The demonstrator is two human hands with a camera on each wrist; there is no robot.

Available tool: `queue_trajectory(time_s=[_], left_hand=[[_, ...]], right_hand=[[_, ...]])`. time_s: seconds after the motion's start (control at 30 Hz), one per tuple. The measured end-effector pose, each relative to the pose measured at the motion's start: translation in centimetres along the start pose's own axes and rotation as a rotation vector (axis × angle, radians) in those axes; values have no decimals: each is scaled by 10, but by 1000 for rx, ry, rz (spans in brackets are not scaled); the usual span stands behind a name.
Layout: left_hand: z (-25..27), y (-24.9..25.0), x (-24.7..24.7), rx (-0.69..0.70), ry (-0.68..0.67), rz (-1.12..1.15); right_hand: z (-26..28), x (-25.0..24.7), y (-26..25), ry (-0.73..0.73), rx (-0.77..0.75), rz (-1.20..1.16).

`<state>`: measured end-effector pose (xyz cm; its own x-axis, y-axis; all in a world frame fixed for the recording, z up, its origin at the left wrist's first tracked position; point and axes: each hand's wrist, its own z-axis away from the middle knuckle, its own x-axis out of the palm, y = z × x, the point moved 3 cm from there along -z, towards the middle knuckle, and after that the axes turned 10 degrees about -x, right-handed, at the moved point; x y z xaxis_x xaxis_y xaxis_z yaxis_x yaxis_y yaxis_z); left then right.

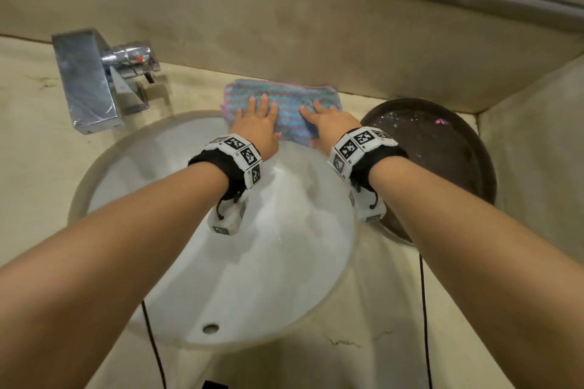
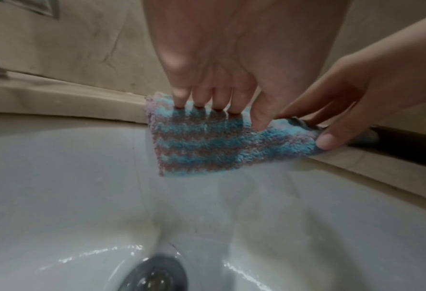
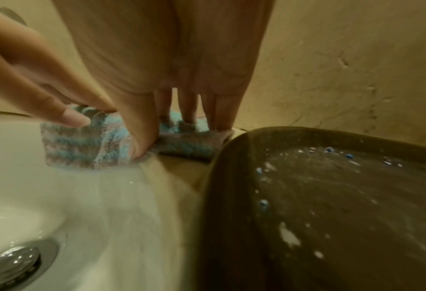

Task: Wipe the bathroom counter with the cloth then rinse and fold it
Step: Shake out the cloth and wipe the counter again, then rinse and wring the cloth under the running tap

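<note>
A fluffy cloth (image 1: 290,98) striped blue and pink lies folded on the beige counter (image 1: 31,142) behind the white sink (image 1: 151,174). Its near edge hangs over the basin rim, as the left wrist view of the cloth (image 2: 202,145) shows. My left hand (image 1: 257,117) lies on the cloth's left half with straight, spread fingers (image 2: 199,98) pressing down. My right hand (image 1: 328,120) rests on the right half, its fingers (image 3: 189,110) straight and its thumb pushed against the cloth (image 3: 82,145) at the front edge. Neither hand curls round the fabric.
A chrome faucet (image 1: 91,82) stands at the left behind the basin. A dark round tray (image 1: 442,148) speckled with white and blue bits sits just right of the cloth, near my right wrist. The wall rises close behind. The drain (image 2: 154,275) is wet.
</note>
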<state>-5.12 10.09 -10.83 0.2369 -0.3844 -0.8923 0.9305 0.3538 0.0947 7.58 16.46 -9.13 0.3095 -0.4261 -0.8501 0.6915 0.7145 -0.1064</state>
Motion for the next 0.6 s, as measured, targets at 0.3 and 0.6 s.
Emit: queue_trajectory(time_s=[0.3,0.6], left_hand=[[22,3,5,90,-46,5],[64,-43,2,-70,-32,428]], right_hand=[[21,-10,-17,60,-37,123],[38,-28,-73,85,-233,-160]])
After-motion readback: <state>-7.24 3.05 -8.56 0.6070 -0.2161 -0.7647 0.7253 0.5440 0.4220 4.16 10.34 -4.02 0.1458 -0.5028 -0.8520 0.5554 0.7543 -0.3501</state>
